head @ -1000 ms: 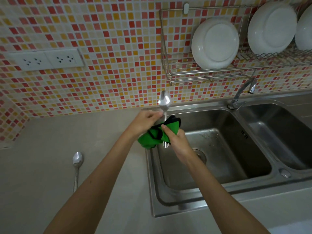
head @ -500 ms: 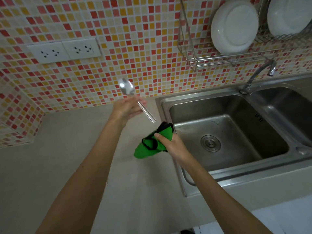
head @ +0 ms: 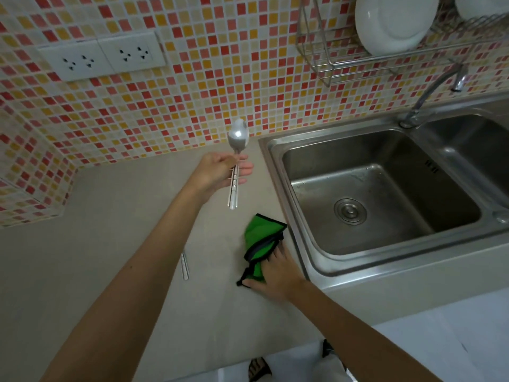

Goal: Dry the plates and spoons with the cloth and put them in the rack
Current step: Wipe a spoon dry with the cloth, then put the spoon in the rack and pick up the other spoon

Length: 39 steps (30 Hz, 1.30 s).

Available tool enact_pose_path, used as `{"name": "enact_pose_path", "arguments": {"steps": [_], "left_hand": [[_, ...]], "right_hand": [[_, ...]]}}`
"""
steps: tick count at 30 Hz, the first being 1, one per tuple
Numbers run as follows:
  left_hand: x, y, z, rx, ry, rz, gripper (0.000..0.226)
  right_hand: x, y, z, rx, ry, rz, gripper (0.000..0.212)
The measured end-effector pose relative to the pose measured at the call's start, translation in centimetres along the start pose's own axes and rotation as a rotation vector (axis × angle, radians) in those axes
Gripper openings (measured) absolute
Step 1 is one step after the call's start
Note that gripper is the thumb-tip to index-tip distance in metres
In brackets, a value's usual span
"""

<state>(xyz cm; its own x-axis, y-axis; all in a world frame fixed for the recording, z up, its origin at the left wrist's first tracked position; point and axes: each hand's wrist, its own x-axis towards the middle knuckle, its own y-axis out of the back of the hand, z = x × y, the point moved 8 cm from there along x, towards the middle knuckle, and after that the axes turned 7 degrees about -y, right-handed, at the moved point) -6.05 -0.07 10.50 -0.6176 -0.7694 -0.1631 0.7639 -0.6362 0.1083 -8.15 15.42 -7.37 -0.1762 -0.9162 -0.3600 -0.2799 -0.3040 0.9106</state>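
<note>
Mosaic tiles in red, orange and cream back a pale stone surface [head: 110,244] beside a stainless double sink [head: 380,194]. The left hand [head: 217,172] is closed loosely around a steel spoon [head: 236,164], thumb and fingers pinching the upper handle, bowl up and handle hanging down, held in the air above the surface. The right hand [head: 278,271] lies spread and flat on a folded green cloth [head: 261,246], pressing it onto the surface just beside the sink rim; it presses rather than grips.

Risks, as I judge them: the pinch on the spoon is light and high on the handle, so a quick swing toward the wire rack [head: 358,59] could let it slip and drop onto the surface or into the basin. The rack hangs on the wall up and to the right, well apart from the left hand, with the tap [head: 438,89] below it, so a low reach could knock the spout. 2 white plates [head: 394,20] already stand in the rack, and a careless spoon could clip them.

A 2nd spoon handle [head: 184,266] lies on the surface, mostly hidden by the left forearm, which could nudge it. 2 wall sockets [head: 104,56] sit on the tiles at the left.
</note>
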Motion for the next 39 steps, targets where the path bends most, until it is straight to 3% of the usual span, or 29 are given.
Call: {"name": "enact_pose_path", "arguments": {"steps": [2, 5, 8, 11, 17, 21, 25, 29, 31, 34, 36, 38, 39], "left_hand": [[0.1, -1.4, 1.3, -0.023, -0.032, -0.014, 0.024], [1.0, -3.8, 4.3, -0.028, -0.093, -0.023, 0.020], [2.2, -6.3, 7.8, -0.046, -0.147, 0.006, 0.021], [3.9, -9.5, 11.4, -0.101, -0.201, 0.024, 0.022], [9.0, -17.1, 18.8, -0.097, -0.305, 0.067, 0.022], [13.9, -20.1, 21.8, 0.011, -0.330, 0.181, 0.019], [19.0, -20.6, 21.6, 0.178, -0.234, 0.353, 0.021], [22.9, -20.8, 19.8, 0.287, -0.110, 0.383, 0.008], [24.8, -20.5, 18.6, 0.299, -0.057, 0.398, 0.018], [26.6, -20.7, 17.5, 0.303, -0.040, 0.420, 0.010], [27.0, -21.4, 17.2, 0.344, -0.019, 0.411, 0.020], [27.1, -22.2, 17.5, 0.449, -0.012, 0.402, 0.008], [27.4, -22.2, 17.4, 0.488, -0.016, 0.418, 0.020]], "right_hand": [[-0.3, 1.7, 0.2, -0.002, 0.009, -0.086, 0.099], [-0.9, 6.2, 1.2, 0.021, 0.071, -0.201, 0.059], [-1.6, 11.2, 3.2, 0.101, 0.101, -0.279, 0.050], [-2.0, 18.4, 7.5, 0.135, 0.088, -0.096, 0.051], [-2.1, 33.9, 21.5, 0.337, -0.038, 0.538, 0.033], [-3.0, 41.1, 28.7, 0.437, 0.037, 1.042, 0.022], [0.9, 42.2, 32.6, 0.289, 0.022, 1.009, 0.025], [2.5, 41.4, 33.4, 0.177, 0.068, 1.018, 0.029], [2.6, 41.2, 33.5, 0.183, 0.090, 1.025, 0.032], [2.8, 41.1, 33.9, 0.233, 0.118, 1.034, 0.034], [2.8, 40.9, 33.9, 0.243, 0.142, 1.052, 0.036], [2.7, 40.8, 34.0, 0.243, 0.149, 1.066, 0.041], [2.7, 40.8, 34.0, 0.242, 0.148, 1.074, 0.043]]}}
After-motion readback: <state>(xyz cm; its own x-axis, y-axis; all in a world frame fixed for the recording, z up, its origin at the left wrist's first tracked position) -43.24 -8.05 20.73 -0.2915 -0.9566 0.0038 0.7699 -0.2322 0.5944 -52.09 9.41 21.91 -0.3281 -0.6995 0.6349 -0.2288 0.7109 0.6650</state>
